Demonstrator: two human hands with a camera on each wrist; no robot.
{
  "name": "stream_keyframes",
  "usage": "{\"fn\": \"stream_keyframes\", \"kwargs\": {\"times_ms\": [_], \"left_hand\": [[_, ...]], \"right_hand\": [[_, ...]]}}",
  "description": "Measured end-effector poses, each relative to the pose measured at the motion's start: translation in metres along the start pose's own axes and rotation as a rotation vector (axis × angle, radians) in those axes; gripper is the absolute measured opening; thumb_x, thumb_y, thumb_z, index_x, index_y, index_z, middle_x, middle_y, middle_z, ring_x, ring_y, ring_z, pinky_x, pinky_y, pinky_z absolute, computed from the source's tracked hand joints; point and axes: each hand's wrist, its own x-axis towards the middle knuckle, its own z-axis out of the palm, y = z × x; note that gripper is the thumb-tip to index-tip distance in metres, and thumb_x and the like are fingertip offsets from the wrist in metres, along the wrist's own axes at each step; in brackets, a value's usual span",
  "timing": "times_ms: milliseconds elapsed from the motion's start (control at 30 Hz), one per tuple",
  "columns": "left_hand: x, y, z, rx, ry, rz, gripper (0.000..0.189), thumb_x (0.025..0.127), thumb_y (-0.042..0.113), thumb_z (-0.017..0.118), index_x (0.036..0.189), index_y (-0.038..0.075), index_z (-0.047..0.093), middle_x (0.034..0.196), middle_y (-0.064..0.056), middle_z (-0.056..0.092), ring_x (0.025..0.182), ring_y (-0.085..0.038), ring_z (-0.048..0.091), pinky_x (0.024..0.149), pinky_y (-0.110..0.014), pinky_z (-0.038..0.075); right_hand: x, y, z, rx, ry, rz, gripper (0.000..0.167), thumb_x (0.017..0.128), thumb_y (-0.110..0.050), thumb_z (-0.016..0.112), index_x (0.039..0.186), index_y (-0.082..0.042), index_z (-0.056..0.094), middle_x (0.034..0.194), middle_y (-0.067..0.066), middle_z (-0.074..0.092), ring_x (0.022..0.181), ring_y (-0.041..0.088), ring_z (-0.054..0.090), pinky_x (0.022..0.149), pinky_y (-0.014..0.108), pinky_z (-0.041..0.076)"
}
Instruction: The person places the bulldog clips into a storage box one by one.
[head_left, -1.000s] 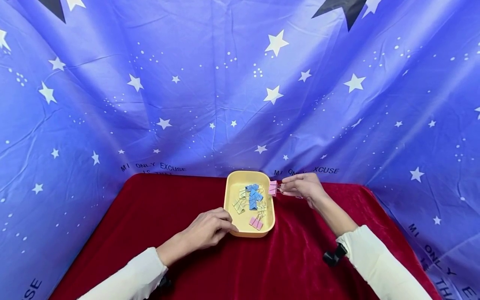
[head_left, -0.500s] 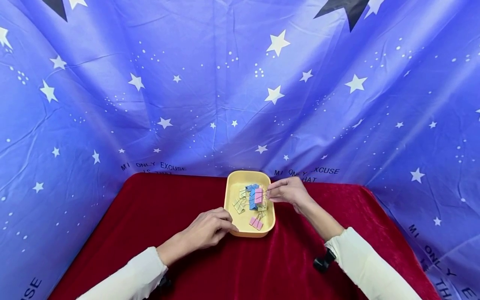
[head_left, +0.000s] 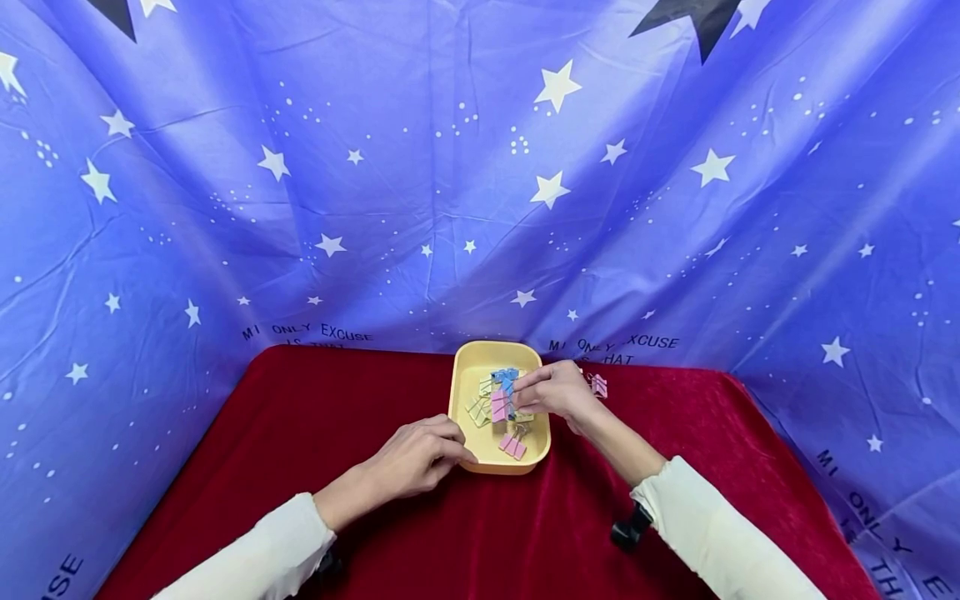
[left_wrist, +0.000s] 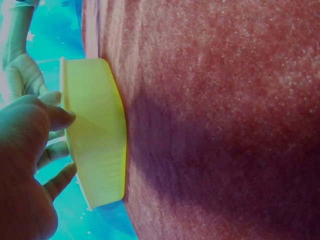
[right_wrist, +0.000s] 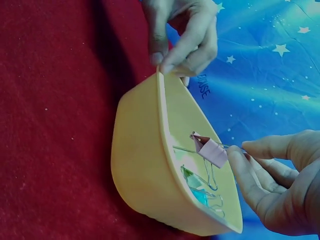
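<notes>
A shallow yellow plastic tray [head_left: 474, 358] stands on red cloth. My left hand [head_left: 416, 454] pinches its near-left rim between thumb and fingers, as the right wrist view also shows. Over the tray, my right hand [head_left: 562, 392] holds a pink binder clip [head_left: 499, 407] by a wire handle, between thumb and fingertips. In the right wrist view this pink clip [right_wrist: 214, 152] hangs at rim height, its other handle dangling. Inside the tray lie blue binder clips [head_left: 504, 377], pale yellow binder clips [head_left: 477, 412] and another pink binder clip [head_left: 513, 447]. The right hand partly hides the pile.
One more pink binder clip [head_left: 599, 385] lies on the red cloth [head_left: 660, 425] to the right of the tray, behind the right hand. A blue curtain [head_left: 405, 208] with white stars rises behind the table and along both sides.
My right hand has carried the pink binder clip leftward from beside the tray to over it, then a little nearer. A pink clip on the cloth is now uncovered. The left hand stays put.
</notes>
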Motion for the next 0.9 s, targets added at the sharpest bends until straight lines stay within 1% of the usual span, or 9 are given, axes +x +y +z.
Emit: {"fn": "stream_keyframes", "kwargs": {"times_ms": [100,167,267,367,533,767,900], "left_hand": [[0.0,0.0,0.0,-0.002,0.001,-0.002,0.031,0.093,0.0,0.082,0.109,0.024,0.091,0.097,0.009,0.072,0.098,-0.007,0.066,0.084,-0.021,0.057],[0.0,0.0,0.0,-0.002,0.001,-0.003,0.031,0.093,-0.001,0.082,0.108,0.024,0.091,0.097,0.009,0.073,0.097,-0.007,0.065,0.084,-0.02,0.057],[0.0,0.0,0.0,-0.001,0.003,-0.003,0.031,0.092,-0.001,0.082,0.108,0.025,0.091,0.098,0.01,0.074,0.098,-0.007,0.066,0.083,-0.02,0.057],[0.0,0.0,0.0,0.001,0.004,0.001,0.031,0.092,0.0,0.082,0.108,0.025,0.091,0.099,0.01,0.075,0.098,-0.007,0.066,0.084,-0.02,0.057],[0.0,0.0,0.0,0.0,0.004,0.001,0.031,0.093,0.001,0.083,0.108,0.026,0.09,0.099,0.01,0.074,0.098,-0.007,0.066,0.084,-0.02,0.057],[0.0,0.001,0.0,-0.003,0.003,-0.009,0.029,0.093,0.002,0.083,0.108,0.026,0.091,0.101,0.011,0.076,0.099,-0.007,0.066,0.085,-0.02,0.058],[0.0,0.0,0.0,-0.003,0.003,-0.008,0.029,0.093,0.001,0.083,0.108,0.025,0.091,0.1,0.01,0.075,0.099,-0.007,0.065,0.084,-0.02,0.057]], "right_hand": [[0.0,0.001,0.006,-0.017,-0.018,-0.007,0.035,0.085,0.012,0.083,0.119,0.02,0.077,0.092,0.018,0.085,0.077,0.015,0.082,0.086,0.041,0.07],[0.0,0.002,0.009,-0.019,-0.03,-0.005,0.034,0.085,0.011,0.082,0.118,0.02,0.077,0.094,0.019,0.085,0.077,0.016,0.082,0.086,0.041,0.07],[0.001,0.003,0.012,-0.029,-0.043,-0.008,0.034,0.087,0.01,0.082,0.119,0.02,0.076,0.095,0.02,0.085,0.078,0.016,0.082,0.084,0.038,0.07],[0.001,0.005,0.012,-0.033,-0.043,-0.003,0.033,0.088,0.01,0.082,0.119,0.021,0.076,0.093,0.018,0.085,0.078,0.016,0.082,0.082,0.036,0.07],[0.001,0.008,0.008,-0.028,-0.042,0.007,0.034,0.088,0.011,0.083,0.12,0.021,0.075,0.09,0.017,0.085,0.078,0.017,0.083,0.083,0.037,0.07],[0.0,0.011,0.0,-0.013,-0.048,0.022,0.035,0.09,0.011,0.082,0.122,0.021,0.074,0.096,0.023,0.085,0.079,0.018,0.084,0.085,0.038,0.07],[-0.002,0.012,-0.005,-0.014,-0.036,0.03,0.035,0.09,0.01,0.083,0.122,0.021,0.075,0.096,0.023,0.085,0.08,0.019,0.084,0.086,0.039,0.07]]}}
